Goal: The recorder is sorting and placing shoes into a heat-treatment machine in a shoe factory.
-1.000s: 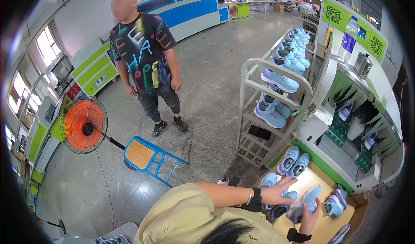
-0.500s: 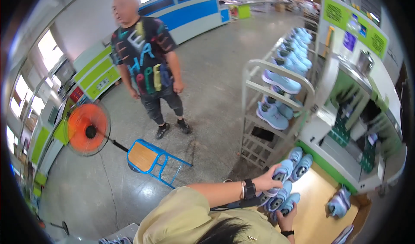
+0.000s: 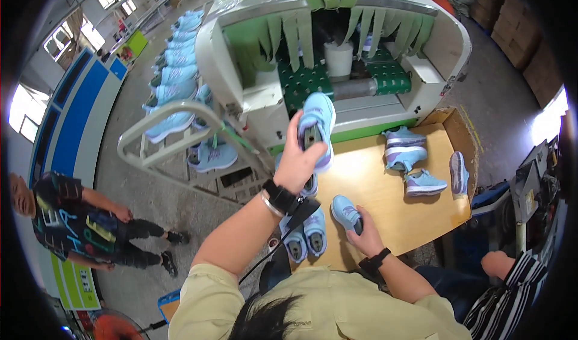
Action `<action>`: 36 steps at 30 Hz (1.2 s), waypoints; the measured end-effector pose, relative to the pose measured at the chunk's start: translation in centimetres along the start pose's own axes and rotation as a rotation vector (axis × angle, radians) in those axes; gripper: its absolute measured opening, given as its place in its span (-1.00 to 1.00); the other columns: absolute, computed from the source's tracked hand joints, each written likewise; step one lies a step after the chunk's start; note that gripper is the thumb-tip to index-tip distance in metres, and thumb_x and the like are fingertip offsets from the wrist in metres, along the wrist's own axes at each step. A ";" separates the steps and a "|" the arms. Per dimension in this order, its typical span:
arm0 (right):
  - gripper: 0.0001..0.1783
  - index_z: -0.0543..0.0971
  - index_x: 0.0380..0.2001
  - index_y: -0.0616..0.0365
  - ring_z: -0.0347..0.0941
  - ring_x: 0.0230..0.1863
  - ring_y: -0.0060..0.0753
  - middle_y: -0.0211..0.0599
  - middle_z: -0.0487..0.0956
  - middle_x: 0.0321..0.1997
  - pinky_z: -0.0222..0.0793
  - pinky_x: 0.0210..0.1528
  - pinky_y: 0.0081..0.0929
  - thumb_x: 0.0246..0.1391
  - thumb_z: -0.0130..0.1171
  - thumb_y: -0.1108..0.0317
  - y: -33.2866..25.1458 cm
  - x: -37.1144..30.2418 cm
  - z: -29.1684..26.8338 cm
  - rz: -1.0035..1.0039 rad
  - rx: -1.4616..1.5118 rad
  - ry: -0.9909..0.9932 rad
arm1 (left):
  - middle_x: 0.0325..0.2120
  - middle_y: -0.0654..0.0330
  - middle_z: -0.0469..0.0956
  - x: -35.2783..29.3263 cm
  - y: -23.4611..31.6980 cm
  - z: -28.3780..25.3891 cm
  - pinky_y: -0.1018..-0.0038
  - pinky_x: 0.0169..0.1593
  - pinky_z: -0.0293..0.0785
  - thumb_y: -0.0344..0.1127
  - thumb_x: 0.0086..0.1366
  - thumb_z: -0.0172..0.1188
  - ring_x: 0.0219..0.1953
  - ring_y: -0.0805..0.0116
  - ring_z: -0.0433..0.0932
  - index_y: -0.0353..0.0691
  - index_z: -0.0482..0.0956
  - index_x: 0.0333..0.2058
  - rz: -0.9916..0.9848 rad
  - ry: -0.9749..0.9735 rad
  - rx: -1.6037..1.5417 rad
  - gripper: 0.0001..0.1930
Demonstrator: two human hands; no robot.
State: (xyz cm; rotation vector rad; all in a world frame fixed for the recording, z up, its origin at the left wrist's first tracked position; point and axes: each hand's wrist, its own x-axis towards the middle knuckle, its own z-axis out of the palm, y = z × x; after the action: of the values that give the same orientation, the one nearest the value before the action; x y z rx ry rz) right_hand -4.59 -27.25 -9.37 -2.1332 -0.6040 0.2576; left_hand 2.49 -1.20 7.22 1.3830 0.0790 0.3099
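My left hand [image 3: 295,166] is closed around a light blue sneaker [image 3: 320,118], raised toe up in front of the machine's opening. Lower down, my right hand [image 3: 367,238] grips another light blue sneaker [image 3: 345,210], just over or on the wooden tabletop [image 3: 367,186]. Left of it, a pair of sneakers [image 3: 314,231] stands at the table's left side. More sneakers are partly hidden behind my left hand and wrist. Stacked sneakers [image 3: 404,148], a single sneaker [image 3: 425,183] and one lying on its side [image 3: 459,173] occupy the table's right part.
A machine with green perforated belts [image 3: 301,87] and hanging strips borders the table's far side. On the left stands a metal rack [image 3: 180,108] holding several blue sneakers. One person [image 3: 90,225] stands beyond it; another person's striped sleeve [image 3: 524,277] shows at right. Cardboard [image 3: 463,129] edges the table.
The view has swung right toward the machine. My left hand has raised its sneaker toward the machine's opening. My right hand's sneaker has come away from the group on the left.
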 end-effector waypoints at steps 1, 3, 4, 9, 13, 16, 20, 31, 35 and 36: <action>-0.16 0.18 0.22 0.03 0.32 0.13 0.08 0.08 0.35 0.10 0.23 0.18 -0.22 -0.16 0.33 0.39 -1.7 0.4 -1.6 0.213 0.159 0.053 | 0.10 0.13 0.27 2.1 0.0 1.0 0.45 0.20 0.19 -0.47 0.09 0.17 0.13 0.33 0.26 -0.31 0.02 0.28 0.046 0.055 0.037 -0.22; -0.18 0.20 0.15 0.12 0.42 0.00 -0.10 -0.08 0.44 -0.05 0.31 0.07 -0.30 -0.20 0.38 0.35 -2.1 2.0 -4.0 0.308 0.308 0.198 | 0.12 0.00 0.25 6.8 -1.0 1.8 0.41 0.23 0.17 -0.41 0.07 0.20 0.17 0.20 0.25 -0.32 0.00 0.28 0.153 0.167 0.209 -0.19; -0.18 0.20 0.14 0.16 0.41 0.00 -0.14 -0.09 0.43 -0.04 0.31 0.07 -0.32 -0.20 0.39 0.34 -2.8 3.7 -5.9 0.185 0.233 0.280 | 0.16 -0.10 0.22 9.4 -1.9 1.9 0.36 0.26 0.13 -0.38 0.05 0.20 0.20 0.08 0.24 -0.32 -0.02 0.28 0.197 0.228 0.323 -0.17; -0.28 0.29 0.17 0.20 0.38 0.10 -0.20 -0.08 0.44 0.09 0.25 0.18 -0.37 -0.09 0.32 0.40 -10.5 17.3 -15.9 -0.233 0.144 0.651 | 0.25 -0.29 0.05 17.4 -5.1 -2.2 0.27 0.33 -0.01 -0.16 0.15 0.23 0.30 -0.14 0.08 -0.50 -0.09 0.27 0.168 0.339 0.582 -0.10; -0.31 0.29 0.17 0.24 0.28 0.20 -0.03 -0.06 0.37 0.17 0.16 0.26 -0.27 -0.07 0.29 0.41 -5.5 30.4 -18.9 -0.409 -0.132 0.836 | 0.29 -0.23 0.01 15.4 -5.9 -0.5 0.29 0.34 -0.03 -0.16 0.29 0.15 0.33 -0.08 0.04 -0.46 -0.08 0.29 0.186 0.241 0.601 -0.20; -0.29 0.26 0.22 -0.04 0.24 0.19 0.19 0.15 0.33 0.17 0.18 0.25 -0.13 -0.06 0.18 0.47 -2.2 34.3 -16.0 -0.090 -0.182 0.693 | 0.32 -0.09 -0.01 8.2 -5.6 1.2 0.27 0.33 0.00 -0.36 0.30 0.11 0.33 0.04 0.08 -0.34 -0.05 0.32 0.166 0.114 0.412 -0.29; -0.21 0.15 0.29 0.07 0.07 0.31 0.25 0.18 0.12 0.32 0.07 0.31 -0.12 -0.03 0.20 0.41 -1.9 29.5 -10.8 -0.151 -0.051 0.800 | 0.27 0.02 0.13 -1.8 -6.7 -3.7 0.36 0.22 0.24 -0.50 0.26 0.08 0.20 0.18 0.30 -0.31 0.27 0.18 -0.016 -0.115 0.526 -0.50; -0.54 0.47 -0.20 0.28 0.28 0.00 0.10 0.04 0.45 -0.12 0.13 0.13 -0.08 0.01 0.25 0.09 13.4 2.6 -13.6 0.500 -0.448 0.579 | 0.03 -0.09 0.38 -17.7 -11.0 -10.5 0.28 0.18 0.31 -0.26 0.18 0.21 0.12 0.00 0.36 -0.31 0.47 -0.02 -0.285 -0.049 0.875 -0.59; -0.20 0.32 0.10 0.33 0.31 0.10 0.06 0.10 0.34 0.14 0.23 0.17 -0.17 -0.18 0.41 0.19 19.9 -2.1 -12.4 0.520 -0.342 1.068 | 0.09 -0.13 0.31 -19.8 -10.3 -9.7 0.26 0.22 0.26 -0.25 0.19 0.19 0.16 -0.09 0.30 -0.29 0.44 0.01 -0.256 0.089 0.802 -0.57; -0.22 0.29 0.14 0.26 0.35 0.08 0.02 0.08 0.34 0.18 0.28 0.16 -0.24 -0.17 0.39 0.29 24.6 -4.4 -13.7 0.779 -0.186 0.937 | 0.08 -0.13 0.31 -19.7 -9.9 -9.0 0.26 0.22 0.25 -0.26 0.19 0.18 0.15 -0.09 0.31 -0.28 0.43 0.02 -0.244 0.065 0.794 -0.57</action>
State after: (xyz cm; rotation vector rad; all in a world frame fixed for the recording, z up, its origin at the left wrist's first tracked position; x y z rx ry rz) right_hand 5.03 -51.32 -21.16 -2.2593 0.7737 -0.3969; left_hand -16.84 0.66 -6.60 2.1235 0.4596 0.1135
